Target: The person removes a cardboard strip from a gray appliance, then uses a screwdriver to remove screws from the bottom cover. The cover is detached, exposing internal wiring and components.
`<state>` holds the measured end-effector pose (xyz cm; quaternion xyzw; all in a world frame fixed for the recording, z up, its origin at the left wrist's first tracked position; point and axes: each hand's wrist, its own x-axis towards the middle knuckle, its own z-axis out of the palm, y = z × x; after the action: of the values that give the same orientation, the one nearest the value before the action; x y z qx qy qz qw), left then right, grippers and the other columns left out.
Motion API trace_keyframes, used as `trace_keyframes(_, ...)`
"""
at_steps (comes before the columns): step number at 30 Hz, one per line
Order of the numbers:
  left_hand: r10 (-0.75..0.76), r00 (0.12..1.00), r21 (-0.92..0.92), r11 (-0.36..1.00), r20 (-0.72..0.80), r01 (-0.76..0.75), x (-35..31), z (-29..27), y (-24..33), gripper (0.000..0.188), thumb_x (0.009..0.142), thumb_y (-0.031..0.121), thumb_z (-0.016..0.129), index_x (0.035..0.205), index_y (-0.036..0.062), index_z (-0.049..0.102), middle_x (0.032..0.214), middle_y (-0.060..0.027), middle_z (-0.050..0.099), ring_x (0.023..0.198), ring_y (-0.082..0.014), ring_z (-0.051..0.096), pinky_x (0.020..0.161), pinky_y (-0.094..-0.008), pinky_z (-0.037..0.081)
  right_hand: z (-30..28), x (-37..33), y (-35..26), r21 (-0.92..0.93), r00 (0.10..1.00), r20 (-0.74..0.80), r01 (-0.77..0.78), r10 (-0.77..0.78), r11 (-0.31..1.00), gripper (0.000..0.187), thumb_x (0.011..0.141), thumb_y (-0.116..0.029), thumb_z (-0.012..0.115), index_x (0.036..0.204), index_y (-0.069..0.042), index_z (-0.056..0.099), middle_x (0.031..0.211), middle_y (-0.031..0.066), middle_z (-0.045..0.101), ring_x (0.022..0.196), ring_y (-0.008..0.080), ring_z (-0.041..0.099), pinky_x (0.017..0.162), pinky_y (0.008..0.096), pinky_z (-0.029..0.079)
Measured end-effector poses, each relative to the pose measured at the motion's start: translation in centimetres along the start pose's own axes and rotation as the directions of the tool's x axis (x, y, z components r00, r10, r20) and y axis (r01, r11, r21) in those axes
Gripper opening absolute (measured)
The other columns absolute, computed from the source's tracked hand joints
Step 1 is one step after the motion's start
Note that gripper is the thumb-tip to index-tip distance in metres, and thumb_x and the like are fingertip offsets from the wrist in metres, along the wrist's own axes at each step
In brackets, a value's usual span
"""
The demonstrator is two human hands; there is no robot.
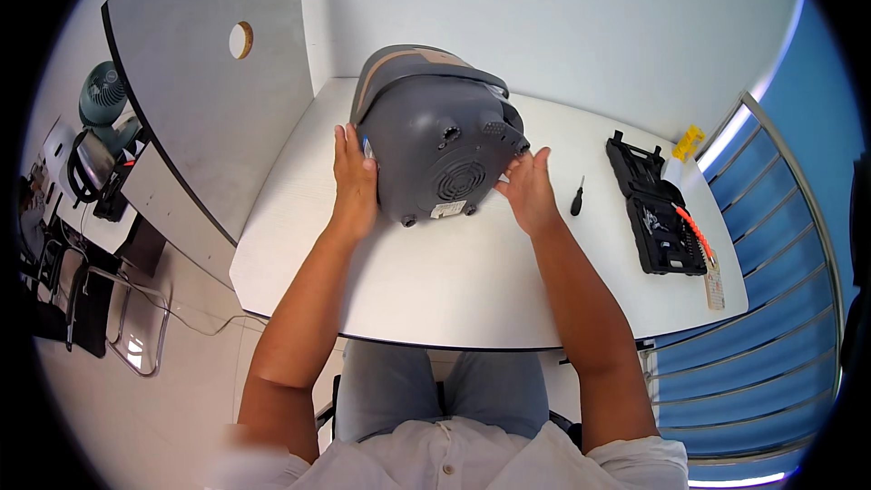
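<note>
A dark grey rounded appliance (417, 141) is tipped on the white table, its underside turned toward me. That base shows a round vent grille, small feet, a pale label and a bracket-like part at the upper right. My left hand (354, 177) presses along its left side, fingers pointing up. At its lower right edge is my right hand (531, 189), thumb up and fingers partly hidden behind the edge. Between them the two hands hold the appliance tilted. A black-handled screwdriver (577, 201) lies to the right of my right hand.
An open black tool case (667, 231) with bits lies on the right of the white table (435, 299). By it are an orange flexible shaft (695, 234) and a yellow item (688, 142). A grey partition (209, 82) stands left, a metal railing (798, 183) right.
</note>
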<state>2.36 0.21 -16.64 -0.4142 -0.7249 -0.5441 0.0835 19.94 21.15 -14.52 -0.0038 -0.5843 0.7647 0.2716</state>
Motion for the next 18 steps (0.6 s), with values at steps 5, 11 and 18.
trace_keyframes(5, 0.298, 0.950, 0.140, 0.949, -0.098, -0.283, 0.6, -1.3, 0.5, 0.085, 0.093, 0.060, 0.035, 0.150, 0.0030, 0.006, 0.155, -0.0219, -0.001, 0.143, -0.0363, 0.005, 0.114, -0.0469, 0.007, -0.1, 0.1, 1.5, -0.328, 0.992, -0.079, 0.069, -0.100, 0.942, 0.062, 0.098, -0.048, 0.037, 0.145, -0.008, 0.028, 0.145, 0.0101, 0.034, 0.131, 0.0211, 0.034, 0.107, 0.0450, 0.026)
trace_keyframes(11, 0.402, 0.905, 0.082, 0.915, -0.141, -0.395, 0.8, -2.9, 1.4, 0.082, 0.092, 0.063, 0.034, 0.150, 0.0089, 0.016, 0.156, -0.0169, 0.003, 0.144, -0.0328, 0.008, 0.115, -0.0452, 0.011, 1.5, -0.2, 2.3, -0.641, 0.976, -0.066, 0.120, -0.210, 0.758, 0.085, 0.083, -0.033, 0.068, 0.147, -0.005, 0.020, 0.142, 0.0155, 0.037, 0.123, 0.0266, 0.044, 0.100, 0.0418, 0.036)
trace_keyframes(18, 0.324, 0.928, -0.008, 0.944, -0.187, -0.331, 1.0, -2.7, 0.6, 0.079, 0.093, 0.063, 0.028, 0.150, 0.0094, 0.018, 0.155, -0.0145, 0.008, 0.143, -0.0302, 0.015, 0.113, -0.0445, 0.019, 3.0, -1.2, 1.4, -0.756, 0.970, 0.012, 0.168, -0.244, 0.633, 0.095, 0.078, -0.030, 0.073, 0.147, -0.002, 0.014, 0.141, 0.0210, 0.036, 0.123, 0.0325, 0.044, 0.103, 0.0430, 0.036)
